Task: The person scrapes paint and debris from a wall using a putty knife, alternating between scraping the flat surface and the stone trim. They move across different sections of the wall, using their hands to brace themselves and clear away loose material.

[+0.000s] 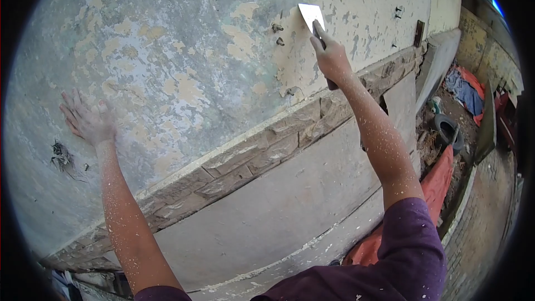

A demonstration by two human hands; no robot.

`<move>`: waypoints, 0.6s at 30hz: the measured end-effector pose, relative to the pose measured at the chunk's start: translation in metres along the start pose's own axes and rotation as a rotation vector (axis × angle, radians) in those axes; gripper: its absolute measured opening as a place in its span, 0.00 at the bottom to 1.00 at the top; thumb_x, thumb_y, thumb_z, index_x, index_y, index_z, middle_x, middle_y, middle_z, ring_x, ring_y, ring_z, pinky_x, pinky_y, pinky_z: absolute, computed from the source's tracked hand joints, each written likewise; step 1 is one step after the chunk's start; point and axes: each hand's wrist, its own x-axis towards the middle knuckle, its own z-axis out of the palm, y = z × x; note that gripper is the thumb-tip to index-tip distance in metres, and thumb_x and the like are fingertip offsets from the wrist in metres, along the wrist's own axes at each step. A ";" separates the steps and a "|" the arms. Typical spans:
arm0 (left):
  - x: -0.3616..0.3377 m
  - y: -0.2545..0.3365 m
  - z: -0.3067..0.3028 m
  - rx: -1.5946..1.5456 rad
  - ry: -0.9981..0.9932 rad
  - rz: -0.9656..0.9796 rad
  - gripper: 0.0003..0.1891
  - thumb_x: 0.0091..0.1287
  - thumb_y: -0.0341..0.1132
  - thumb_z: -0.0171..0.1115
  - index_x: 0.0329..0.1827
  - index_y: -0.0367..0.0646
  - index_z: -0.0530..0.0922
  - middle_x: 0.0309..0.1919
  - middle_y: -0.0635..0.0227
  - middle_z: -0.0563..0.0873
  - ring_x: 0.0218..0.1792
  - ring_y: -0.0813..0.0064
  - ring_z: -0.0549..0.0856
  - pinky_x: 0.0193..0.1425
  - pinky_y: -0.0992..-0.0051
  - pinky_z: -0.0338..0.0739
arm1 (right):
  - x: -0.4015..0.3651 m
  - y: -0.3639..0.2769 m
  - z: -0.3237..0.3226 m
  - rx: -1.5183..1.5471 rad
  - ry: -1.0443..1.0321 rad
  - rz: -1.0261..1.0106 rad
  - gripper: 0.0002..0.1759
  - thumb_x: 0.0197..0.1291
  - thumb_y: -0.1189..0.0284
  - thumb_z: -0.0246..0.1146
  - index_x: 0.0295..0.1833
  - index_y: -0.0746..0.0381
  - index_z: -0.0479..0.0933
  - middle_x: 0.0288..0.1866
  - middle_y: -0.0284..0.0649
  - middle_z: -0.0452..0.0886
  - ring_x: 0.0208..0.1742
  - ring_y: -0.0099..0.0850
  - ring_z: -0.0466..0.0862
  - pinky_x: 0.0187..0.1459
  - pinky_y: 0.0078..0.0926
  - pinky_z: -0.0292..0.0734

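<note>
Up on the wall's cream-paint side, R hand (333,58) is closed round the handle of a scraper (313,21), metal blade pointing up & a bit L in view; blade lies at or just off the wall (212,28), can't tell if edge touches. It's near the border btwn cream paint & the bare grey-green area, just R of two small fixings (278,34) sticking out.

L hand (89,122) is open, fingers spread, palm side to the wall, no tool in it, well apart from the scraper. Wall around it is patchy: grey w/ whitish & cream bits. Dark fibrous tuft (62,157) is just below & L of it in view.

Both forearms dotted w/ pale flakes, more so nr the elbows; purple shirt (409,245) has a few specks too. Rough stone ledge (284,134) runs diagonally below the painted part, w/ a smooth grey panel (290,195) under it.

Far R, on the ground: tyre (447,132), red sheet (440,175) nr it, blue cloth (464,93) w/ red-orange material alongside.
</note>
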 end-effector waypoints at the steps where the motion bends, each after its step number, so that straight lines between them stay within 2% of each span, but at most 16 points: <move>1: 0.002 0.000 0.001 0.000 0.011 -0.010 0.38 0.61 0.50 0.56 0.76 0.58 0.55 0.77 0.65 0.52 0.77 0.53 0.49 0.76 0.48 0.41 | -0.003 -0.007 0.000 -0.021 0.015 -0.010 0.28 0.69 0.58 0.52 0.73 0.51 0.62 0.55 0.59 0.78 0.56 0.50 0.80 0.59 0.41 0.72; 2: 0.002 0.000 0.000 0.006 0.011 -0.006 0.37 0.62 0.49 0.57 0.75 0.57 0.55 0.77 0.67 0.52 0.77 0.53 0.49 0.76 0.49 0.42 | -0.005 -0.013 0.000 -0.039 0.023 -0.009 0.28 0.70 0.59 0.52 0.73 0.51 0.62 0.55 0.57 0.79 0.54 0.48 0.81 0.57 0.40 0.73; 3: 0.000 0.001 -0.001 0.010 0.000 0.003 0.37 0.63 0.48 0.57 0.75 0.56 0.55 0.77 0.68 0.52 0.77 0.53 0.50 0.76 0.50 0.42 | 0.013 -0.018 -0.002 -0.026 0.015 -0.001 0.27 0.70 0.58 0.51 0.73 0.50 0.63 0.51 0.58 0.80 0.52 0.50 0.82 0.56 0.42 0.74; 5: -0.001 -0.001 0.002 0.004 0.010 0.019 0.36 0.64 0.49 0.56 0.75 0.56 0.56 0.77 0.68 0.53 0.77 0.54 0.50 0.76 0.50 0.42 | 0.071 -0.075 -0.030 0.065 0.009 0.037 0.26 0.70 0.57 0.49 0.72 0.48 0.63 0.46 0.58 0.82 0.48 0.52 0.83 0.52 0.44 0.76; 7: 0.000 -0.004 0.003 0.016 0.024 0.027 0.36 0.64 0.50 0.55 0.75 0.56 0.56 0.77 0.68 0.53 0.77 0.54 0.50 0.76 0.50 0.42 | 0.098 -0.090 -0.031 0.151 -0.004 0.058 0.26 0.70 0.57 0.49 0.72 0.48 0.63 0.44 0.57 0.83 0.46 0.52 0.83 0.50 0.44 0.77; 9: -0.002 -0.003 0.001 0.012 -0.003 0.015 0.35 0.64 0.51 0.54 0.75 0.55 0.57 0.77 0.68 0.54 0.77 0.55 0.50 0.76 0.50 0.41 | 0.096 -0.074 -0.025 0.007 0.074 -0.035 0.26 0.70 0.58 0.52 0.72 0.46 0.64 0.31 0.49 0.83 0.33 0.41 0.85 0.43 0.34 0.80; 11: -0.002 -0.001 0.001 -0.013 0.018 0.029 0.35 0.65 0.50 0.54 0.75 0.55 0.57 0.77 0.68 0.54 0.77 0.56 0.50 0.76 0.50 0.41 | 0.041 -0.044 -0.008 -0.022 0.014 -0.082 0.27 0.70 0.59 0.53 0.73 0.45 0.63 0.37 0.52 0.84 0.37 0.43 0.85 0.46 0.35 0.79; 12: -0.001 -0.003 0.001 -0.044 0.044 0.052 0.35 0.65 0.49 0.54 0.75 0.55 0.57 0.77 0.68 0.54 0.77 0.56 0.50 0.76 0.51 0.41 | 0.014 -0.023 0.003 -0.044 -0.022 -0.115 0.27 0.70 0.60 0.54 0.74 0.44 0.61 0.43 0.55 0.83 0.43 0.45 0.85 0.49 0.37 0.78; 13: 0.000 -0.004 0.002 -0.039 0.052 0.044 0.35 0.65 0.49 0.54 0.75 0.55 0.57 0.77 0.68 0.54 0.77 0.56 0.50 0.76 0.51 0.41 | -0.004 -0.025 0.007 -0.013 0.029 -0.243 0.28 0.69 0.57 0.52 0.73 0.44 0.61 0.44 0.58 0.82 0.45 0.51 0.84 0.49 0.43 0.77; 14: 0.001 -0.005 0.002 -0.033 0.053 0.030 0.34 0.65 0.49 0.54 0.75 0.55 0.57 0.77 0.68 0.54 0.77 0.56 0.50 0.76 0.51 0.41 | 0.004 -0.027 0.006 -0.013 0.029 -0.250 0.28 0.69 0.57 0.52 0.73 0.44 0.61 0.44 0.58 0.82 0.45 0.51 0.84 0.49 0.43 0.77; 16: -0.002 -0.002 0.002 -0.039 0.025 0.034 0.34 0.65 0.49 0.55 0.74 0.55 0.57 0.77 0.68 0.54 0.77 0.56 0.50 0.76 0.51 0.41 | 0.021 -0.042 -0.003 -0.027 -0.038 -0.064 0.28 0.69 0.58 0.52 0.73 0.46 0.62 0.42 0.58 0.83 0.44 0.53 0.84 0.48 0.43 0.78; 18: -0.001 -0.003 0.004 -0.027 0.034 0.017 0.35 0.64 0.51 0.55 0.75 0.57 0.58 0.77 0.67 0.54 0.77 0.56 0.50 0.77 0.52 0.40 | 0.056 -0.064 -0.010 0.002 0.090 -0.087 0.27 0.68 0.59 0.52 0.72 0.50 0.64 0.39 0.58 0.83 0.41 0.54 0.83 0.46 0.45 0.78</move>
